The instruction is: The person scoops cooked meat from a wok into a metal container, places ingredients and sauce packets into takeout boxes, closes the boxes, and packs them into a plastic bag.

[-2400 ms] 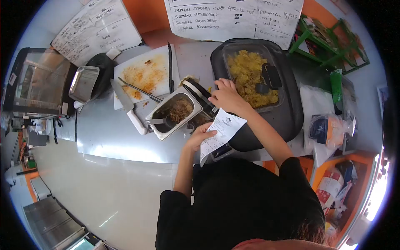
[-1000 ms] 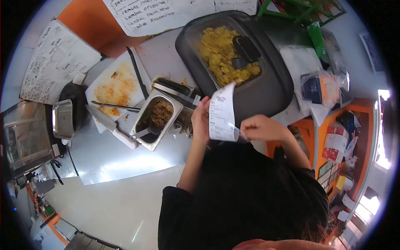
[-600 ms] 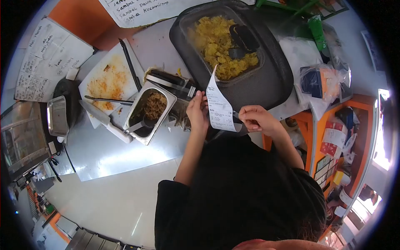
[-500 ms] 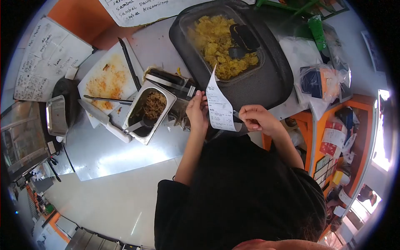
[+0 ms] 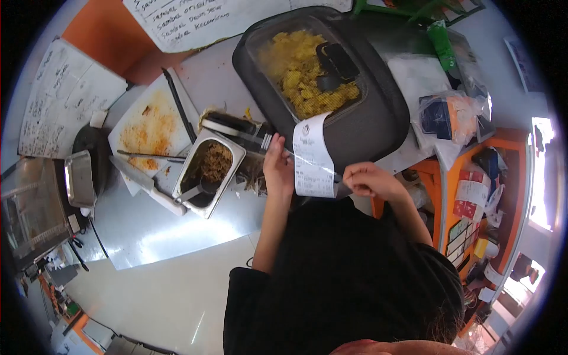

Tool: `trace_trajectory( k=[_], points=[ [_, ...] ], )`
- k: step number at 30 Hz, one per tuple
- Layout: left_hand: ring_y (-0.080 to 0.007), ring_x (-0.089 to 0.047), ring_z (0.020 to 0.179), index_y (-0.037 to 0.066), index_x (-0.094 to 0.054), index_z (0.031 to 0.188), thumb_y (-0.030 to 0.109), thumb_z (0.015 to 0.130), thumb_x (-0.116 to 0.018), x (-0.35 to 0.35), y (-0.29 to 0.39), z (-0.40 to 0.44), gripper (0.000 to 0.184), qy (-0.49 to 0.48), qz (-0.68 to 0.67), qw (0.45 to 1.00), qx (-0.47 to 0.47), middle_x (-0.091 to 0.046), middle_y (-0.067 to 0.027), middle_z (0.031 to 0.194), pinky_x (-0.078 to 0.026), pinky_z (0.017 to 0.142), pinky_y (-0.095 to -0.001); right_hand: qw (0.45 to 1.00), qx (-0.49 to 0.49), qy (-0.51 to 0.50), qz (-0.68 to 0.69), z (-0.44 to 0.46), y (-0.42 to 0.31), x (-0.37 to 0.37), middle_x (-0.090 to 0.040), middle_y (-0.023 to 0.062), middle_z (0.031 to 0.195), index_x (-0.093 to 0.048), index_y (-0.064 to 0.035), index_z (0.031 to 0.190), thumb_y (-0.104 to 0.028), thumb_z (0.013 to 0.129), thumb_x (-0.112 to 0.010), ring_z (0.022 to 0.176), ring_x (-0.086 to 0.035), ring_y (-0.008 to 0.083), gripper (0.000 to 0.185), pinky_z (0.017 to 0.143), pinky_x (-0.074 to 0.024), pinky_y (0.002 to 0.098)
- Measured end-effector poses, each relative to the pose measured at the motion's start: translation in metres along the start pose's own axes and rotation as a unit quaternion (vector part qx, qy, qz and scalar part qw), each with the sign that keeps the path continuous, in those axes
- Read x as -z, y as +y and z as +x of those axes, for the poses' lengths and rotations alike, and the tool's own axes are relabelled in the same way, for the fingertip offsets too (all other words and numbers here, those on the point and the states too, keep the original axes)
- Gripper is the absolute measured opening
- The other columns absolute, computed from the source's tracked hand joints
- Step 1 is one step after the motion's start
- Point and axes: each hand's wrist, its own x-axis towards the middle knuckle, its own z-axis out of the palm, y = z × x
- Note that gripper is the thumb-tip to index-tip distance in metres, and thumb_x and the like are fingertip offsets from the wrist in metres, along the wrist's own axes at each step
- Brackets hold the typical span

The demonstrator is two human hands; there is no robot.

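A printed paper receipt stands between my hands, its top end curling over the front edge of the food tub. Across it runs a thin shiny strip that looks like clear tape, reaching from one hand to the other. My left hand is closed at the receipt's left side, pinching the strip's end. On the right side my right hand is curled with its fingers pressed together at the other end. A small dark piece shows beside its fingertips; I cannot make out what it is.
Behind is a clear tub of yellow food on a black tray. Left are a steel pan with brown food, a knife and a stained cutting board. A plastic-wrapped package lies right.
The receipt has turned flatter toward me, its pointed upper corner now a wide curled end. The shiny strip shows more clearly. Both hands stay about where they were; the view shifted slightly.
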Motion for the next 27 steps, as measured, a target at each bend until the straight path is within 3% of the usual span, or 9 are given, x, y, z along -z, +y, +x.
trace_trajectory(
  k=[5,9,10,15,19,21,23,25,27],
  points=[
    [-0.0047,-0.046,0.070,0.005,-0.046,0.115,0.007,0.080,-0.055,0.014,-0.004,0.010,0.037,0.002,0.073,0.997,-0.005,-0.054,0.0011,0.099,-0.037,0.061,-0.0170,0.998,0.009,-0.064,-0.014,-0.001,0.000,-0.006,-0.038,-0.0028,0.050,-0.047,-0.0038,0.070,-0.008,0.079,-0.044,0.040,-0.031,0.0023,0.011,0.036,-0.0206,0.0183],
    [-0.0049,-0.046,0.068,0.007,-0.049,0.112,0.014,0.081,-0.057,0.017,-0.002,0.008,0.033,-0.007,-0.023,1.000,0.006,-0.056,0.0025,0.093,-0.037,0.059,-0.0179,0.996,-0.025,-0.086,-0.012,0.001,-0.002,-0.006,-0.040,-0.0020,0.051,-0.048,-0.0039,0.071,-0.007,0.081,-0.043,0.041,-0.033,0.0026,0.011,0.036,-0.0226,0.0180],
    [-0.0055,-0.046,0.066,0.006,-0.052,0.106,0.020,0.081,-0.059,0.007,-0.002,0.005,0.030,0.051,-0.001,0.999,-0.014,-0.057,0.0021,0.086,-0.037,0.056,-0.0185,0.997,-0.018,-0.079,-0.011,0.001,-0.002,-0.005,-0.040,-0.0021,0.051,-0.048,-0.0040,0.071,-0.007,0.081,-0.043,0.042,-0.033,0.0026,0.012,0.036,-0.0231,0.0180],
    [-0.0045,-0.045,0.059,0.003,-0.056,0.099,0.024,0.080,-0.060,0.022,-0.010,0.016,0.028,0.065,0.099,0.992,-0.035,-0.057,0.0006,0.077,-0.035,0.049,-0.0167,0.993,0.033,-0.113,-0.027,0.008,0.009,-0.006,-0.041,-0.0021,0.056,-0.049,-0.0051,0.070,-0.011,0.083,-0.043,0.045,-0.035,0.0024,0.015,0.039,-0.0255,0.0179],
    [-0.0158,-0.055,0.077,0.001,-0.052,0.104,0.017,0.084,-0.047,0.045,-0.021,0.035,0.026,-0.007,0.064,0.998,0.018,-0.057,-0.0074,0.091,-0.045,0.067,-0.0286,0.964,0.120,-0.120,-0.207,0.021,0.016,-0.016,-0.044,-0.0012,0.059,-0.051,-0.0039,0.074,-0.017,0.085,-0.045,0.054,-0.041,0.0064,0.018,0.050,-0.0346,0.0222],
    [-0.0219,-0.053,0.090,0.001,-0.050,0.107,0.013,0.083,-0.043,0.037,-0.019,0.029,0.028,0.000,0.101,0.995,-0.023,-0.055,-0.0097,0.099,-0.043,0.078,-0.0365,0.952,0.139,-0.147,-0.230,0.026,0.024,-0.015,-0.046,-0.0003,0.062,-0.050,-0.0026,0.076,-0.018,0.085,-0.045,0.059,-0.044,0.0081,0.018,0.056,-0.0377,0.0247],
    [-0.0208,-0.053,0.091,0.001,-0.050,0.106,0.015,0.084,-0.044,0.039,-0.020,0.022,0.026,0.022,0.179,0.982,-0.062,-0.054,-0.0094,0.101,-0.043,0.078,-0.0355,0.947,0.150,-0.155,-0.240,0.019,0.023,-0.011,-0.050,0.0026,0.069,-0.052,-0.0026,0.078,-0.019,0.084,-0.046,0.065,-0.047,0.0095,0.018,0.061,-0.0386,0.0262],
    [-0.0158,-0.053,0.084,0.003,-0.050,0.103,0.018,0.086,-0.043,0.017,-0.014,0.002,0.023,0.022,0.145,0.988,-0.057,-0.055,-0.0070,0.096,-0.043,0.073,-0.0291,0.925,0.195,-0.112,-0.307,0.011,0.025,-0.005,-0.052,0.0056,0.077,-0.053,-0.0031,0.079,-0.019,0.083,-0.047,0.067,-0.051,0.0140,0.018,0.063,-0.0398,0.0283],
    [-0.0104,-0.050,0.079,0.005,-0.049,0.095,0.023,0.088,-0.045,0.002,-0.011,-0.020,0.020,0.129,0.192,0.953,-0.196,-0.053,-0.0034,0.088,-0.041,0.068,-0.0234,0.899,0.229,-0.093,-0.362,-0.003,0.022,0.000,-0.052,0.0071,0.081,-0.054,-0.0034,0.081,-0.019,0.082,-0.049,0.069,-0.052,0.0179,0.017,0.063,-0.0407,0.0299]
  ],
)
